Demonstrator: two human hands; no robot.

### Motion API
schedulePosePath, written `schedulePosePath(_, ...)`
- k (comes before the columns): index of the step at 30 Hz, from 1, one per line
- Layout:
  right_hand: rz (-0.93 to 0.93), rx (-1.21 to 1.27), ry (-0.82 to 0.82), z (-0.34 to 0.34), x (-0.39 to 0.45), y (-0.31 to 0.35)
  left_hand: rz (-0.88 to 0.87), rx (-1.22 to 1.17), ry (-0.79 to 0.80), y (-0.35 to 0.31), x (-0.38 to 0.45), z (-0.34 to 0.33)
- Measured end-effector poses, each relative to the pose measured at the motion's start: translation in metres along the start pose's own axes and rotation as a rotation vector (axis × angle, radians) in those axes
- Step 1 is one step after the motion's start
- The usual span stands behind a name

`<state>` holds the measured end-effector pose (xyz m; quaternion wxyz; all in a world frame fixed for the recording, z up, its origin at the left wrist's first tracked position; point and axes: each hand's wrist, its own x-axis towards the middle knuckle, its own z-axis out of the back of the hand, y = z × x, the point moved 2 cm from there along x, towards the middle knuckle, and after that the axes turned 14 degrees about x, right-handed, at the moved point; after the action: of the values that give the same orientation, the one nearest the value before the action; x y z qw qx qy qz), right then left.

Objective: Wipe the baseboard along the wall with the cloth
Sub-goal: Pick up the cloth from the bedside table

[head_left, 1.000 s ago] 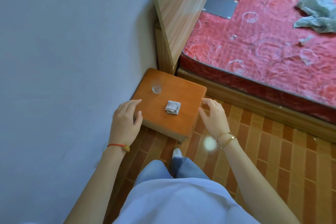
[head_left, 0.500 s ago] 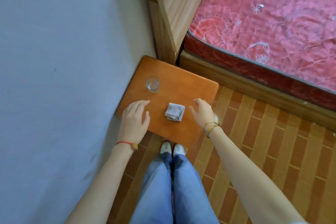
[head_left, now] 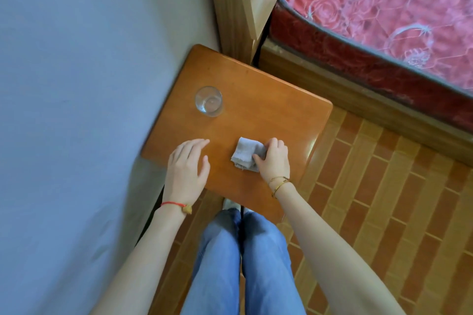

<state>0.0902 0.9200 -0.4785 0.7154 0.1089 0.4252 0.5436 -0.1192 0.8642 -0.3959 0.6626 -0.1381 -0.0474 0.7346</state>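
Head view, cloth: the cloth (head_left: 246, 155) lies folded in a small grey square on the nightstand (head_left: 268, 115), near its front edge; one only
Head view, handling: by the look of it soft, light and limp; likely to unfold if lifted by a single corner, so pinching the whole folded stack at its right edge seems the safer hold
Head view, right hand: the right hand (head_left: 272, 161) rests on the cloth's right side, fingers curled over the edge, thumb against the fold; closing on it, though whether it is gripped firmly I cannot tell
Head view, left hand: the left hand (head_left: 186, 169) lies flat and spread on the wood, holding nothing
Head view, glass: one clear glass (head_left: 208, 101), well apart from the cloth; fragile
Head view, baseboard: not visible along the wall (head_left: 76, 110)
Count: two hands; one cloth; one glass; one nightstand
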Motion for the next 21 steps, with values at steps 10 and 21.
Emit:
schedulePosePath(10, -0.231, 0.566, 0.185, 0.032, -0.028, 0.036, -0.005, -0.006, 0.024, -0.010, -0.013, 0.046)
schedulePosePath(21, -0.247, 1.203, 0.150, 0.160, -0.164, 0.116, -0.155, 0.000, -0.073, -0.045, -0.052, 0.196)
